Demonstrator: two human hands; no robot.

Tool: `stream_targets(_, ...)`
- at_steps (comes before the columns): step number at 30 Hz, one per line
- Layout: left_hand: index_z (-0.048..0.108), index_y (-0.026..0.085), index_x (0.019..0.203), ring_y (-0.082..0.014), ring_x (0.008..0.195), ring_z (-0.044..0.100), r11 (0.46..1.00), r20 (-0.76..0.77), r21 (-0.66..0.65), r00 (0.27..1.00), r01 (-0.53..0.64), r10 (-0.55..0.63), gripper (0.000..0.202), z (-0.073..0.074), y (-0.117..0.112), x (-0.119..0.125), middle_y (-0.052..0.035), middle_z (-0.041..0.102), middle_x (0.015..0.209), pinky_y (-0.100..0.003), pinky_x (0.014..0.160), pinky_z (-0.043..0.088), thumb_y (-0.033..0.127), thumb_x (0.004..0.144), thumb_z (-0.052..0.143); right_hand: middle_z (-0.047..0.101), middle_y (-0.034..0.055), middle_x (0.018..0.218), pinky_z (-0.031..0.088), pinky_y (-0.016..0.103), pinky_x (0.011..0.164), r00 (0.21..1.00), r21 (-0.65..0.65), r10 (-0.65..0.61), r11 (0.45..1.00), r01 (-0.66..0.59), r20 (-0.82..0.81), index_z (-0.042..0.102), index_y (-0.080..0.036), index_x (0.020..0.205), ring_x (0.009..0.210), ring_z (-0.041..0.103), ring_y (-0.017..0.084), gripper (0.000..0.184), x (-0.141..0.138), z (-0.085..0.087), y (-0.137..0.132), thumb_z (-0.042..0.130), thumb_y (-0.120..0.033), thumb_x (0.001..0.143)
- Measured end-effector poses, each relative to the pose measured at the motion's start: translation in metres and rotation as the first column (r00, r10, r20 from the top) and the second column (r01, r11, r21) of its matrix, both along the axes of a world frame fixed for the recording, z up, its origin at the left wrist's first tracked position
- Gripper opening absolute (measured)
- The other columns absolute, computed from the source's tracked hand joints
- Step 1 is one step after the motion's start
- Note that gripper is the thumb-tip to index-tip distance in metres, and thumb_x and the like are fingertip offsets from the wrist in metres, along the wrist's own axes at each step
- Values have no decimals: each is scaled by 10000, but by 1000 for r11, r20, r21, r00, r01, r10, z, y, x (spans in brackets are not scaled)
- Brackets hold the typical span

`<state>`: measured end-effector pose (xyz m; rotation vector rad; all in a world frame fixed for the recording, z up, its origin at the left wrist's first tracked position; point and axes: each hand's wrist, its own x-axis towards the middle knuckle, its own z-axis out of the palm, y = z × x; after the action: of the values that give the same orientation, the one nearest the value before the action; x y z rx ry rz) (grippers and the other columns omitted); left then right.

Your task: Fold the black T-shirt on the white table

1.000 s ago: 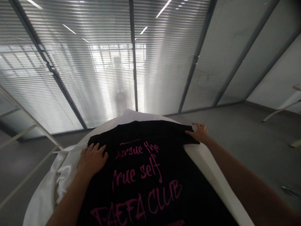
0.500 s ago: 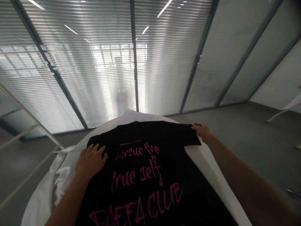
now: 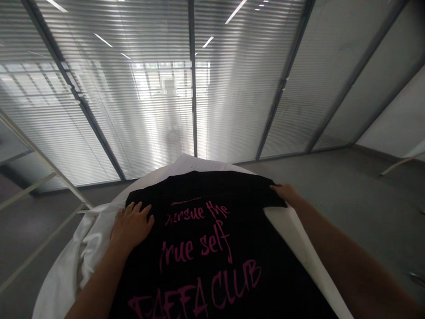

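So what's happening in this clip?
A person has a black T-shirt with pink lettering spread flat over a white-covered surface. The left hand lies flat on the shirt's left side with fingers spread. The right hand is at the shirt's far right corner, on its edge. Glass walls with blinds stand beyond.

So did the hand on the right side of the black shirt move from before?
Yes, a little. The right hand has slid down and closer along the black shirt edge; its fingers, spread earlier, now curl on the corner over the white board.
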<state>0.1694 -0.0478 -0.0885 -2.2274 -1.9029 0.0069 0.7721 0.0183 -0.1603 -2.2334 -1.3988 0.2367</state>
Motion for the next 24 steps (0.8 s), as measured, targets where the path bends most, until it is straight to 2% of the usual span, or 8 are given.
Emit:
stream_targets(3, 574, 251, 1334, -357, 1338, 387, 1000, 7, -12, 1000, -8, 8, 517, 1, 0, 1, -134, 516, 1408, -545, 1051, 279, 453, 892, 397, 713, 151, 851, 523, 362, 684, 989, 21, -129, 991, 131, -66, 686, -103, 965, 770, 688, 270, 333, 3, -5, -1, 638, -361, 760)
stream_targets(7, 577, 244, 1331, -360, 1336, 390, 1000, 15, 3, 1000, -2, 2, 514, 2, -1, 2, -139, 520, 1401, -547, 1051, 278, 443, 893, 395, 718, 127, 965, 526, 306, 716, 978, 110, -164, 978, 178, -127, 634, -128, 1115, 844, 689, 226, 382, 0, 2, -1, 617, -324, 788)
stream_targets(10, 585, 237, 1323, -368, 1334, 391, 1000, 24, -4, 1000, -3, 3, 514, 2, -1, 2, -148, 525, 1395, -559, 1045, 281, 444, 891, 399, 720, 121, 962, 527, 318, 746, 966, 211, -172, 954, 212, -191, 633, -139, 1114, 861, 686, 228, 393, -10, 21, 0, 647, -329, 770)
stream_targets(12, 588, 236, 1320, -372, 1333, 389, 1000, 30, -9, 1000, -2, 2, 513, 2, -1, 1, -152, 524, 1395, -569, 1042, 280, 446, 889, 404, 718, 126, 979, 523, 341, 789, 972, 284, -142, 940, 192, -185, 634, -147, 1129, 898, 681, 239, 415, -24, 43, 1, 667, -326, 756)
stream_targets(16, 585, 236, 1323, -378, 1336, 383, 1000, 47, -11, 999, -1, 1, 513, 1, 0, 0, -157, 516, 1401, -577, 1044, 271, 443, 885, 417, 697, 135, 1073, 493, 375, 903, 999, 378, 25, 925, -32, 24, 594, -173, 1237, 1015, 658, 247, 455, -73, 102, -4, 625, -315, 806)
stream_targets(19, 582, 237, 1326, -377, 1342, 372, 1000, 59, -19, 998, -4, 5, 515, 1, 1, 0, -155, 510, 1407, -575, 1051, 261, 447, 884, 422, 696, 109, 1107, 488, 415, 915, 958, 338, 149, 913, -229, 245, 522, -223, 1331, 1000, 663, 261, 466, -126, 141, -10, 544, -315, 875)
stream_targets(22, 582, 236, 1326, -376, 1343, 369, 1000, 65, -17, 998, 2, -1, 517, 1, 0, -1, -156, 511, 1405, -573, 1057, 250, 451, 885, 421, 710, 117, 1056, 500, 466, 848, 870, 180, 220, 928, -326, 442, 396, -257, 1436, 897, 683, 293, 518, -183, 159, -16, 462, -330, 928)
stream_targets(24, 585, 235, 1323, -380, 1337, 374, 1000, 67, -13, 998, 9, -8, 516, 1, 0, -1, -161, 515, 1399, -574, 1054, 250, 452, 884, 421, 716, 139, 999, 509, 465, 790, 800, 37, 275, 937, -347, 534, 322, -260, 1478, 845, 688, 308, 542, -221, 154, -19, 416, -325, 949)
